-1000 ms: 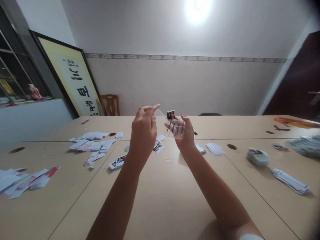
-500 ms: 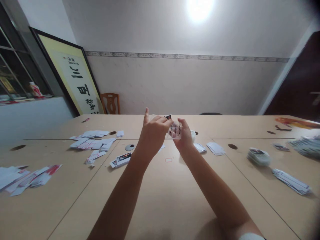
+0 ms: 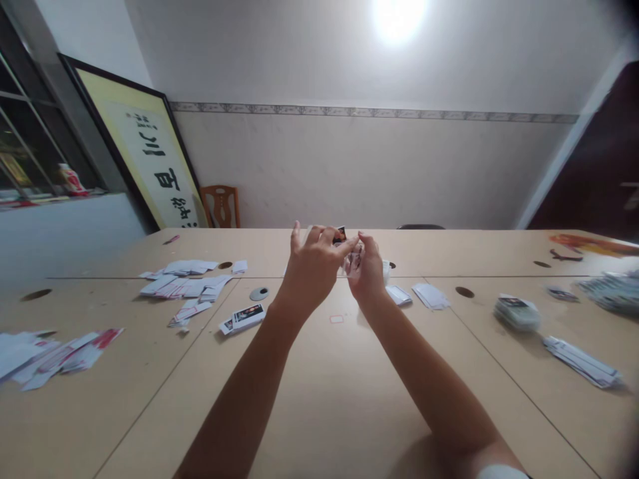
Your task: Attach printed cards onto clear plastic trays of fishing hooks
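Both hands are raised together over the middle of the table. My right hand (image 3: pixel 368 269) is wrapped round a small clear plastic packet (image 3: pixel 353 261) with a dark print. My left hand (image 3: pixel 315 263) reaches over from the left, thumb and forefinger at the packet's upper edge, its little finger sticking up. Behind the left fingertips shows a small dark printed card (image 3: pixel 339 234), held by that hand as far as can be seen. The left palm is turned away and hidden.
White paper slips (image 3: pixel 187 286) and black-faced boxes (image 3: pixel 244 318) lie on the left of the table (image 3: pixel 319 399). On the right are a wrapped stack (image 3: pixel 516 313), a folded bundle (image 3: pixel 582 361) and plastic packets (image 3: pixel 612 293).
My left hand has shifted slightly right, its thumb now reaching my right fingertips. My right fingers have closed further over the packet, and the dark card shows more.
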### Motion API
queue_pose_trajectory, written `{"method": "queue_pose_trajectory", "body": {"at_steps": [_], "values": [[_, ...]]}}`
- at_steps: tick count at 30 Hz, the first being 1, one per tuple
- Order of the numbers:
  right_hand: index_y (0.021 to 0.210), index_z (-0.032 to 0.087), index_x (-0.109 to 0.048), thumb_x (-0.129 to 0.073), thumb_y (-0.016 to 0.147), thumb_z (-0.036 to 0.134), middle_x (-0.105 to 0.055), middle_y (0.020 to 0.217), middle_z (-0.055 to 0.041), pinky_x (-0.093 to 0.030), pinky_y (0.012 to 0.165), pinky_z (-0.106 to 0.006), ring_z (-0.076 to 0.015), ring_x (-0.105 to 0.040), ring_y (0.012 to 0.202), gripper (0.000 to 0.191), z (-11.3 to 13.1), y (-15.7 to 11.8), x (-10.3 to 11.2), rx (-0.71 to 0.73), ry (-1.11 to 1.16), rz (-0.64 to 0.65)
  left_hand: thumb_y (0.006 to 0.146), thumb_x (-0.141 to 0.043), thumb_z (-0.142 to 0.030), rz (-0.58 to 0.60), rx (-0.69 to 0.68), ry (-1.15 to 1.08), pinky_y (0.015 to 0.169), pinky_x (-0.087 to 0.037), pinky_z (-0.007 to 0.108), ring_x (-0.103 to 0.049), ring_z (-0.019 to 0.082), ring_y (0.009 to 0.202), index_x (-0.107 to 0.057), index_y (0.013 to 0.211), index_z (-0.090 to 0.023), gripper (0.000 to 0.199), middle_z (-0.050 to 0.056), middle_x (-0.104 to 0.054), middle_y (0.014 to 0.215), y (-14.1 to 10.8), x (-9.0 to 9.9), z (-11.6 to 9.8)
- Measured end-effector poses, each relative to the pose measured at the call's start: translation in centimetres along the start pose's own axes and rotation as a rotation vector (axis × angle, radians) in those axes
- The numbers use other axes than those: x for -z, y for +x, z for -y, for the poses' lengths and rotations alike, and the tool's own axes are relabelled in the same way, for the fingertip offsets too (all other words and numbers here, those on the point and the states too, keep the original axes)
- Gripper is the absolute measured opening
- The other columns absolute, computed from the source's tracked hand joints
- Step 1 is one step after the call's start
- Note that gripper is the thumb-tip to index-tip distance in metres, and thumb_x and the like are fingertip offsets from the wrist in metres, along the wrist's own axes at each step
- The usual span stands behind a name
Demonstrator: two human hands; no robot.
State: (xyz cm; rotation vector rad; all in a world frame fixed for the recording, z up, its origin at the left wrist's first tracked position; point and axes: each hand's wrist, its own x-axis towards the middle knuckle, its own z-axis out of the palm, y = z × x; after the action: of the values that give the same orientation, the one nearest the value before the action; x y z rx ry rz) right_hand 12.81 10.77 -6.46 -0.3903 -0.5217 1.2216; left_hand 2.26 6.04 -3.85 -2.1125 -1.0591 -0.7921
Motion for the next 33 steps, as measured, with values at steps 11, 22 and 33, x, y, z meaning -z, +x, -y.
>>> {"method": "queue_pose_trajectory", "body": {"at_steps": [11, 22, 33], "values": [[0.092, 0.024, -0.045, -0.068, 0.076, 0.033, -0.058, 0.072, 0.0065, -0.048, 0.063, -0.024, -0.0109, -0.062, 0.065, 0.028, 0.26, -0.15, -0.21, 0.008, 0.018, -0.011, 0.091, -0.046, -0.001, 0.021, -0.022, -0.008, 0.109, -0.031, 0.070, -0.056, 0.027, 0.117, -0.066, 0.127, -0.036, 0.054, 0.009, -0.065, 0.119, -0.04, 0.33, 0.48], [0.088, 0.025, -0.045, -0.065, 0.076, 0.032, -0.056, 0.064, 0.0081, -0.038, 0.051, -0.021, -0.0091, -0.056, 0.055, 0.025, 0.88, -0.50, -0.51, -0.076, -0.023, -0.070, 0.090, -0.051, -0.002, 0.038, -0.053, -0.034, 0.110, -0.031, 0.069, -0.056, 0.026, 0.118, -0.069, 0.121, -0.034, 0.048, 0.008, -0.065, 0.122, 0.06, 0.32, 0.41], [0.090, 0.024, -0.045, -0.069, 0.071, 0.034, -0.053, 0.066, 0.0074, -0.040, 0.055, -0.024, -0.0107, -0.055, 0.059, 0.032, 0.70, -0.26, -0.24, -0.068, -0.005, -0.053, 0.093, -0.051, -0.006, 0.026, -0.032, -0.047, 0.111, -0.032, 0.066, -0.057, 0.026, 0.116, -0.067, 0.123, -0.027, 0.040, 0.008, -0.067, 0.120, 0.18, 0.42, 0.15]]}}
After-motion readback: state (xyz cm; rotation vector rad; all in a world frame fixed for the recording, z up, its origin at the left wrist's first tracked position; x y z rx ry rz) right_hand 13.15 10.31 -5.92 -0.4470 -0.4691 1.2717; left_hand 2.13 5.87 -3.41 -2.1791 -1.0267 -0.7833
